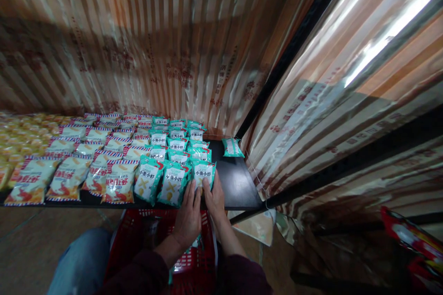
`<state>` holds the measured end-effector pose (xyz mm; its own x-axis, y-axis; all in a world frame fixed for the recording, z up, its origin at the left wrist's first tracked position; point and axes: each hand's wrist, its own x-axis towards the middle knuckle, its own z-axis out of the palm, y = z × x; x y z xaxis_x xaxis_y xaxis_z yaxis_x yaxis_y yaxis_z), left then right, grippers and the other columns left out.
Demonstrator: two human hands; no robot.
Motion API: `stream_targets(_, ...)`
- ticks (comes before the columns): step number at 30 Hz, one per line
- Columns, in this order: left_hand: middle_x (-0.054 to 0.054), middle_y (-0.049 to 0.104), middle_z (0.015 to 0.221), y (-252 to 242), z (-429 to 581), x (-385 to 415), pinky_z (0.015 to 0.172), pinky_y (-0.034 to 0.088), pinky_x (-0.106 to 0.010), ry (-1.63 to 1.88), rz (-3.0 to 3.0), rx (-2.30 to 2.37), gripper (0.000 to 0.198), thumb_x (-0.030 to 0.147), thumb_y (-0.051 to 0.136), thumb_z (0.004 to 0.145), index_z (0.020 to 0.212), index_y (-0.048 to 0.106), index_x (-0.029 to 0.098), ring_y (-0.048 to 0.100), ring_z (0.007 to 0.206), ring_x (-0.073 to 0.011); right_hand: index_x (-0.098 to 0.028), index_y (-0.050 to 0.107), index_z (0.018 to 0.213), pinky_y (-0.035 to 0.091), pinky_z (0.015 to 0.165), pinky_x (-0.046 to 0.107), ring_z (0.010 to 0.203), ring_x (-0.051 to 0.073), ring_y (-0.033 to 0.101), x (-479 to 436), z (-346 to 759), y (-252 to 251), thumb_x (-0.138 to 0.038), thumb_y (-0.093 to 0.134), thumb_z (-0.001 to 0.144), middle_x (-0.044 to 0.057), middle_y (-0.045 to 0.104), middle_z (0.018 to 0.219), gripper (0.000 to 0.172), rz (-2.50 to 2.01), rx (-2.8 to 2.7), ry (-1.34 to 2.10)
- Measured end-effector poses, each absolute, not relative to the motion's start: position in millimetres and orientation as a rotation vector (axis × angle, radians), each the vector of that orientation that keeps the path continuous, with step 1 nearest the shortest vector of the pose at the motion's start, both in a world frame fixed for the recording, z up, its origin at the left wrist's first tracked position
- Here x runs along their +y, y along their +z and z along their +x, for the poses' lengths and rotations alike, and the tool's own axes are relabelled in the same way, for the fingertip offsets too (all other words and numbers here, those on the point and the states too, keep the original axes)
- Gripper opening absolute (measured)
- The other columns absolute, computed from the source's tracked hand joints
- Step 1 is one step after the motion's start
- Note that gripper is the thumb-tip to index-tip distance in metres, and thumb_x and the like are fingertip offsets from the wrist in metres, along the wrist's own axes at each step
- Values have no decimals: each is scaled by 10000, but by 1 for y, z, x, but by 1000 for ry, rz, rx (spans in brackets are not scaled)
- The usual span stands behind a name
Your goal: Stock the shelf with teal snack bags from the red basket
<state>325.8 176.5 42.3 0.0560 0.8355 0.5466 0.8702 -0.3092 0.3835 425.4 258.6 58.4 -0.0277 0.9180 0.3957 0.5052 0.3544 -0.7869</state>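
A teal-and-white snack bag (pixel 202 170) stands at the right end of the front row on a black shelf (pixel 238 184). My left hand (pixel 188 212) presses its lower left side with fingers held together. On the bag's right edge, my right hand (pixel 213 196) grips with the thumb over the front. Between them, both hands hold the bag; its lower part is hidden behind the fingers. Close to my left fingertips, another teal snack bag (pixel 173 182) leans in the same front row. Several matching bags stand in rows behind.
White-and-orange snack bags (pixel 119 182) and yellow packs (pixel 24 136) fill the shelf leftward. One teal bag (pixel 232 147) lies apart by the black post (pixel 252 110). Below my arms is a red basket (pixel 129 239) with some teal packs. Striped plastic sheeting (pixel 173 46) hangs behind.
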Motion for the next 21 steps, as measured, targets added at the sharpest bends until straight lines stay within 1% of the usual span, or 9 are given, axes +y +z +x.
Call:
stream_targets(4,-159,13,1571,42,326,176,1071,379,-512,-1098,-2241,-1838,832,-40,355,774,1497,-6,157,108,1430,-310,-200,368,1412,370,1063,425,1276,229,469,263,424,60,-444,414,912,103,490,1396,559,-1270,-1692,672)
stream_targets(10,-147,4,1574,43,325,173,1070,369,-525,-1102,-2267,-1807,853,-42,355,757,1498,-3,181,108,1432,-314,-190,296,1451,319,1099,452,1344,246,388,259,427,59,-481,468,878,110,435,1442,664,-1299,-1625,690)
stream_targets(12,-147,13,1575,43,324,173,1075,363,-518,-1094,-2272,-1799,845,-47,356,752,1499,29,171,101,1435,-310,-188,312,1444,326,1093,454,1332,250,403,258,427,58,-480,458,882,111,453,1428,650,-1314,-1637,678)
stream_targets(16,-148,79,1574,40,322,174,1086,357,-475,-1068,-2261,-1811,781,-42,358,758,1487,139,132,106,1440,-281,-201,355,1422,361,1068,428,1276,235,471,259,425,59,-457,423,906,98,502,1388,581,-1271,-1719,713)
stream_targets(19,-158,132,1564,41,322,173,1079,356,-457,-1031,-2219,-1794,725,-29,362,769,1466,214,104,111,1441,-273,-201,369,1415,340,1083,427,1299,233,443,260,426,59,-480,437,898,95,485,1404,592,-1230,-1708,753)
stream_targets(21,-164,205,1547,42,322,172,1069,349,-449,-973,-2178,-1761,680,-10,375,780,1446,273,88,110,1442,-276,-196,369,1417,306,1105,430,1331,233,403,262,429,57,-518,437,889,95,459,1428,623,-1230,-1652,800)
